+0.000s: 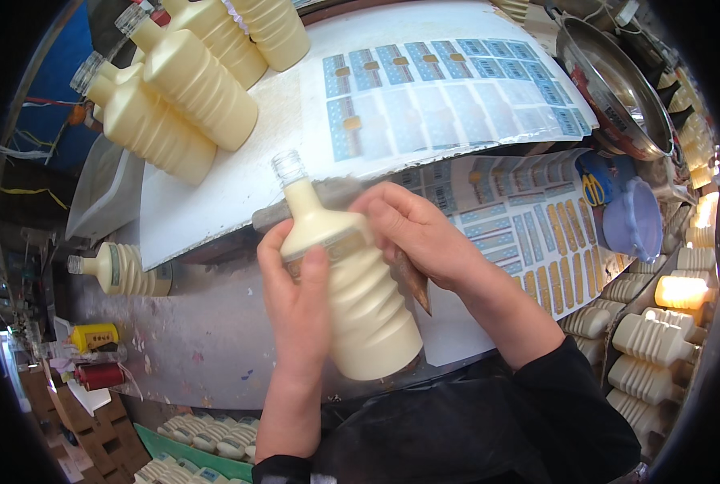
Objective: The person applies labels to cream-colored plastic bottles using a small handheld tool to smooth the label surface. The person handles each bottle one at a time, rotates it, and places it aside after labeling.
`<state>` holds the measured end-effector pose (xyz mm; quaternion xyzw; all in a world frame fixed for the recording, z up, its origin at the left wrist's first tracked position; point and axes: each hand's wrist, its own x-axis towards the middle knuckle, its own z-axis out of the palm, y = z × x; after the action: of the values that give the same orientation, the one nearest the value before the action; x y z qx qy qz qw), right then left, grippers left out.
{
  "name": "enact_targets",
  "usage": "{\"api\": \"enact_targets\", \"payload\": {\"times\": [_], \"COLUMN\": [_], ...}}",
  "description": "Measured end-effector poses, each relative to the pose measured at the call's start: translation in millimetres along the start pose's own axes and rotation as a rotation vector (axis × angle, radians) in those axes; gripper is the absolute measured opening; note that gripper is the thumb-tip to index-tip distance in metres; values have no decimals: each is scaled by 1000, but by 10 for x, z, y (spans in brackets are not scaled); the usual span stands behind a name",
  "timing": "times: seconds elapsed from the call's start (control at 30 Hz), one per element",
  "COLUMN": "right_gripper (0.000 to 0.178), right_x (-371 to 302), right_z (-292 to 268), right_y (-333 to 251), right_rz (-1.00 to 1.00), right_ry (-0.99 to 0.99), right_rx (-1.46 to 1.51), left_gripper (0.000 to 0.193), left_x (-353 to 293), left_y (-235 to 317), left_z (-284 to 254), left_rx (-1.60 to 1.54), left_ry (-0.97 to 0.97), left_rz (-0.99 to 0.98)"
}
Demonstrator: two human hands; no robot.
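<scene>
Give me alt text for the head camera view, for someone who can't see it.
Two bare hands hold a cream ribbed bottle with a clear cap over a work table: the left hand grips its body, the right hand presses at its shoulder. Label sheets lie behind, and more cream bottles lie upper left.

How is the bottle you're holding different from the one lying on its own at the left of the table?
The held bottle is gripped by the left hand and right hand, neck pointing away; the lone bottle lies untouched on its side, neck pointing left. The held bottle looks much bigger, being nearer the camera. Its label band is partly hidden by the fingers; the lone bottle's shows plainly. Both are cream, ribbed, with clear threaded necks.
</scene>
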<state>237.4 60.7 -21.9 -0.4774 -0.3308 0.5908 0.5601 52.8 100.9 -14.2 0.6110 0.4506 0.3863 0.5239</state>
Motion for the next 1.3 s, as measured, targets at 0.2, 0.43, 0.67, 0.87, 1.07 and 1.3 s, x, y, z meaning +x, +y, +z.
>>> {"api": "enact_targets", "payload": {"times": [0.2,0.43,0.67,0.87,1.07,1.3], "right_gripper": [21,20,21,23,27,24], "right_x": [-2,-14,-30,-49,-325,-316], "right_z": [84,116,129,-108,271,9], "right_y": [60,38,21,-123,-296,63], "right_rz": [-55,-29,-46,-105,-356,-440], "right_ry": [61,82,97,243,251,514], "right_rx": [-75,-180,-185,-5,-500,-463], "left_gripper": [46,44,44,41,41,41], "left_x": [0,-2,6,7,10,-28], "left_y": [-3,4,-4,-5,4,-6], "left_z": [16,4,15,-3,2,-17], "left_rx": [5,3,-16,-66,29,-168], "left_ry": [0,-1,7,-14,14,6], "left_rz": [11,4,-7,-27,12,-69]}}
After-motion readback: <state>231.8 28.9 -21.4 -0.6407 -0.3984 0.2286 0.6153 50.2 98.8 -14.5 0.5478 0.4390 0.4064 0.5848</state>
